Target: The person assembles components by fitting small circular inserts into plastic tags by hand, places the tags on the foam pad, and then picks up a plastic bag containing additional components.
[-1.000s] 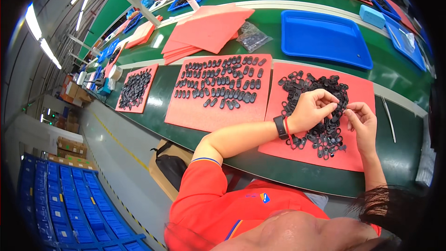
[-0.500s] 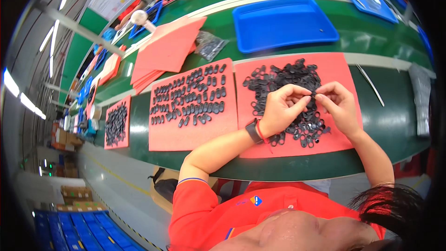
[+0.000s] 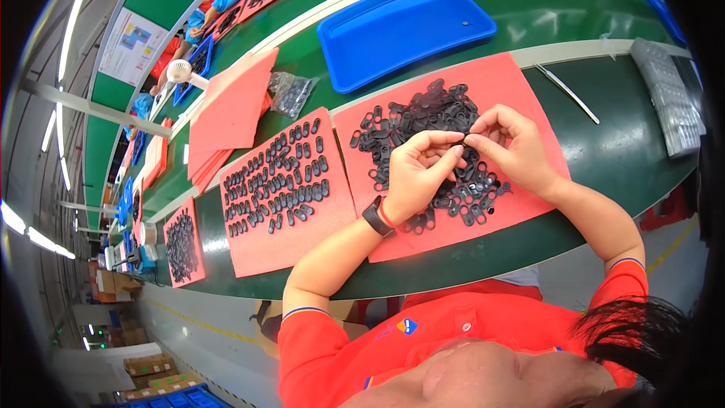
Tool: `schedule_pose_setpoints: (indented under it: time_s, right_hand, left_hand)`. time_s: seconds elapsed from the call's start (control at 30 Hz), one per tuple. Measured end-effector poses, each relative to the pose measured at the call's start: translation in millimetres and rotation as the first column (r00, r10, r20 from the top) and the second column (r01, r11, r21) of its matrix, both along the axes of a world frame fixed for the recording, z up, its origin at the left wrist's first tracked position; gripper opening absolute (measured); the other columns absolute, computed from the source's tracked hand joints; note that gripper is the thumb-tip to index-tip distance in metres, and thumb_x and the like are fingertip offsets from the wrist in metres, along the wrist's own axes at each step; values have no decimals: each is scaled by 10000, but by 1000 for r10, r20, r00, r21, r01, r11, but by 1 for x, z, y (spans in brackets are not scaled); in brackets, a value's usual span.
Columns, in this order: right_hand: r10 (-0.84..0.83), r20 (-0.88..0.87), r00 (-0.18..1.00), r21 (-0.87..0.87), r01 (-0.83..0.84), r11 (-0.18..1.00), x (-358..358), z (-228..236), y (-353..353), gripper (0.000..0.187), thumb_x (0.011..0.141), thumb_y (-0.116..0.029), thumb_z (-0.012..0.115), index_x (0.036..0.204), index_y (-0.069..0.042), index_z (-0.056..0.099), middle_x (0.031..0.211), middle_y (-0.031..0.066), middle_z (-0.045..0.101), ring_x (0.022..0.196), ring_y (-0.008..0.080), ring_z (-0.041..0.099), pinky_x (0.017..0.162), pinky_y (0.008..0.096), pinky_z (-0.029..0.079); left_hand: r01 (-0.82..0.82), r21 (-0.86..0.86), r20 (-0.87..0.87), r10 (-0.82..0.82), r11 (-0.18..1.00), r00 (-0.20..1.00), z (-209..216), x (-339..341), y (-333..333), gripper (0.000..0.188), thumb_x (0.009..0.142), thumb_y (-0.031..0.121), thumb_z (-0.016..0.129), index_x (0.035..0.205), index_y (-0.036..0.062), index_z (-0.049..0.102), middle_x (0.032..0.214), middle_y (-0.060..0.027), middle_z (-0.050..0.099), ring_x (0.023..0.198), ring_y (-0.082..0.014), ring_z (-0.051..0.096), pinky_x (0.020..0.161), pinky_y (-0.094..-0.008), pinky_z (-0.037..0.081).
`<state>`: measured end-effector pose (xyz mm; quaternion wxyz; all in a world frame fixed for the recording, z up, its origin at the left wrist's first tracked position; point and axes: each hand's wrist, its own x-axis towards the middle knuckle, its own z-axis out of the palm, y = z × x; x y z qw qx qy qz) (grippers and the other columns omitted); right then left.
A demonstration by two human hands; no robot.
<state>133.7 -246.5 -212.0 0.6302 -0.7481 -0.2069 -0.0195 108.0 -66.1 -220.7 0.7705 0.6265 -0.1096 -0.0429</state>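
My left hand (image 3: 421,172) and my right hand (image 3: 515,153) meet fingertip to fingertip above a pink foam mat (image 3: 521,79). Pinched between them is a small black part (image 3: 464,138), mostly covered by the fingers. Beneath and around the hands spreads a heap of loose black oval plastic pieces (image 3: 434,113), many with a ring-shaped hole at one end. On a second pink mat (image 3: 257,253) to the left, similar black pieces (image 3: 283,181) lie in rough rows. My left wrist wears a dark band.
Beyond the mats stands a blue tray (image 3: 400,38) with one small dark piece in it. Metal tweezers (image 3: 568,93) and clear plastic packaging (image 3: 668,98) lie at right. Stacked pink sheets (image 3: 230,109), a clear bag (image 3: 293,94) and a white fan (image 3: 180,72) are at left. Co-workers sit at far left.
The whole view has turned and shifted, so the bench sits at a steeper slant. Both hands stay pinched together over the heap, with only slight finger movement.
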Motion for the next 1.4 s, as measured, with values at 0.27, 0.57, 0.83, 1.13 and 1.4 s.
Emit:
schedule_pose_setpoints:
  time_s: [0.27,0.57,0.83,1.13,1.4]
  right_hand:
    - [2,110,994,-74,6,997,-4,4,0,74,788,-16,669,809,-1,600,744,22,570,571,40,509,509,195,397]
    - [36,218,975,-126,-8,992,-3,0,-2,40,796,23,637,818,7,608,763,42,570,547,65,556,491,201,415]
    - [17,172,985,-119,4,993,-3,1,0,59,806,-32,651,802,-7,598,758,30,556,581,67,535,502,203,413]
    - [-6,-19,1000,-81,5,997,0,3,-3,114,812,-92,669,797,-6,595,692,2,569,574,31,495,499,193,397]
    - [-13,-51,999,-111,7,994,0,5,-2,110,809,-96,670,784,-8,610,662,9,567,529,35,491,461,205,379]
  left_hand:
    - [-48,89,16,47,995,999,-1,1,0,181,848,20,614,1018,-38,595,881,-75,643,708,-84,617,543,-169,466]
    - [-68,134,98,55,989,994,-5,1,0,170,849,26,615,1011,-26,604,894,-65,643,724,-82,629,547,-169,481]
    - [-9,63,-29,11,998,1000,-3,5,3,216,858,2,585,1064,-61,575,924,-98,645,757,-109,632,587,-187,502]
    - [15,46,-87,-11,999,996,-1,10,2,234,874,0,553,1092,-85,540,921,-142,632,787,-162,645,667,-238,541]
    - [42,39,-113,-37,998,993,-1,10,3,182,886,3,533,1046,-84,543,912,-150,629,796,-187,653,672,-257,557]
